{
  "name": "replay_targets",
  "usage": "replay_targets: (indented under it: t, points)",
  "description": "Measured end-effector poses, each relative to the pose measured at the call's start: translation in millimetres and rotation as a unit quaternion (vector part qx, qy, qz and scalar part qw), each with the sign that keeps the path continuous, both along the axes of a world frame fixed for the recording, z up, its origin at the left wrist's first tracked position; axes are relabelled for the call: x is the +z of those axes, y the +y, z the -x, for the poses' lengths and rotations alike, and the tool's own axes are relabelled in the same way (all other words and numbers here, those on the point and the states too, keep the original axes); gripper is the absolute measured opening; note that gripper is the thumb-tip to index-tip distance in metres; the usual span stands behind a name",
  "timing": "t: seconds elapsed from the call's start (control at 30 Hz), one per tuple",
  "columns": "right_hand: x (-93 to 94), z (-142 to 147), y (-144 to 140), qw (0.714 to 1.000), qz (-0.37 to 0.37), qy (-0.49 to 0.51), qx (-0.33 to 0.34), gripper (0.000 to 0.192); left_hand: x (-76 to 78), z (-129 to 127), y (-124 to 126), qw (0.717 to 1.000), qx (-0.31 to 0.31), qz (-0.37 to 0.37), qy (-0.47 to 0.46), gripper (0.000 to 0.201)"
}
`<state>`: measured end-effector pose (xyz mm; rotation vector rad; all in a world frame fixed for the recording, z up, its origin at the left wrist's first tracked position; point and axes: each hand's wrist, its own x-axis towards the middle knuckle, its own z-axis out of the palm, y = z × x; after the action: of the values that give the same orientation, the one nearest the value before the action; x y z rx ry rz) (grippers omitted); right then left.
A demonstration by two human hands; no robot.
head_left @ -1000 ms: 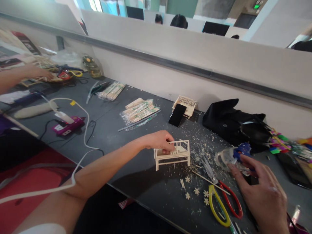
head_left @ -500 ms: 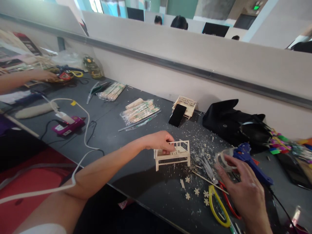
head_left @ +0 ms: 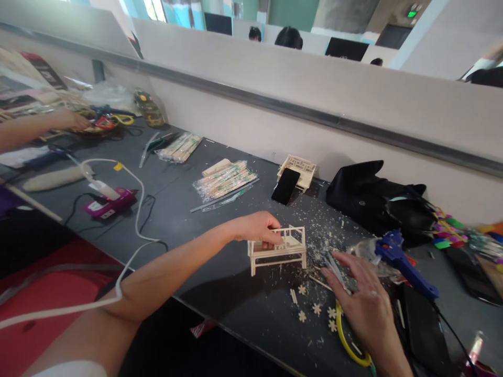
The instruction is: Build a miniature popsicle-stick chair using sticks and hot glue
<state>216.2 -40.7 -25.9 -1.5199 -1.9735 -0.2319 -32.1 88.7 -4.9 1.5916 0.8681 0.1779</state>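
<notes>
My left hand (head_left: 264,229) is closed on the top rail of a small wooden model bench (head_left: 278,256), which stands upright on the dark table. Its thumb and fingers pinch the frame near the middle. To the right, my right hand (head_left: 363,298) hovers with thumb and fingers apart and nothing visible in it. Beneath that hand lie yellow-handled scissors (head_left: 346,343), partly covered, and silvery blades (head_left: 336,272) show past its thumb. Several small wooden flower pieces (head_left: 316,309) and a thin stick (head_left: 320,283) lie between the bench and my right hand.
A blue glue gun (head_left: 406,262) and a black bag (head_left: 365,193) are on the right. Behind the bench, a phone (head_left: 286,186) leans on another wooden model (head_left: 302,170). Packed sticks (head_left: 226,180) and a purple power strip (head_left: 110,203) lie leftward. Another person's hand (head_left: 70,120) is far left.
My right hand has moved left from beside the clear roll near the glue gun, over the scissors. My left hand and the bench have stayed put.
</notes>
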Motion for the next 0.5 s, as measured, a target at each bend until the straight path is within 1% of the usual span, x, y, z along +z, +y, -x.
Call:
replay_targets:
  t: [0.23, 0.33, 0.5]
  points:
    - [-5.4, 16, 1, 0.999, 0.027, 0.020, 0.034, 0.029, -3.6, 1, 1, 1.000, -0.004, 0.010, -0.022, 0.013]
    - [-3.1, 24, 2, 0.996, 0.042, 0.053, 0.051, 0.025, -4.7, 1, 1, 1.000, 0.001, 0.011, -0.022, 0.013]
    - [2.7, 40, 7, 0.988, 0.048, 0.100, 0.104, 0.015, -3.8, -1, -1, 0.999, 0.016, 0.018, -0.024, 0.013]
